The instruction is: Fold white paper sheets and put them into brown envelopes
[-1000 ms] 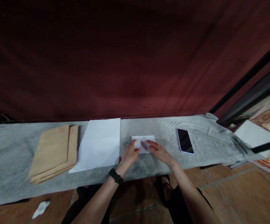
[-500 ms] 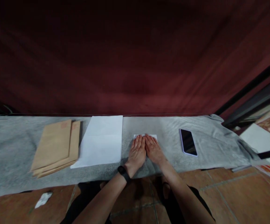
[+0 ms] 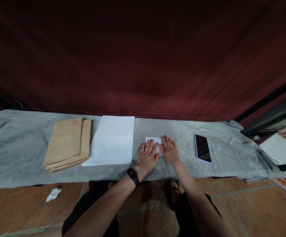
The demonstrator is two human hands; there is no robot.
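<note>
A small folded piece of white paper (image 3: 154, 139) lies on the grey cloth in front of me, partly covered by both hands. My left hand (image 3: 146, 158) rests flat on its left side, fingers stretched out; a black band is on that wrist. Across the paper's right side lies my right hand (image 3: 169, 151), palm down with the fingers extended. Between the two hands a strip of the paper shows. To the left of them is a stack of larger white sheets (image 3: 113, 144) with a crease across the top one.
Several brown envelopes (image 3: 65, 141) are piled at the left. A phone (image 3: 203, 148) in a pale purple case lies to the right. Grey cloth (image 3: 177, 131) covers the bench, a dark red curtain (image 3: 143, 72) hangs behind, and a crumpled white scrap (image 3: 54, 194) is on the tiled floor.
My hands, side by side and touching before, have moved apart, the right one shifting to the right. More of the folded paper shows between them. The camera view has shifted slightly.
</note>
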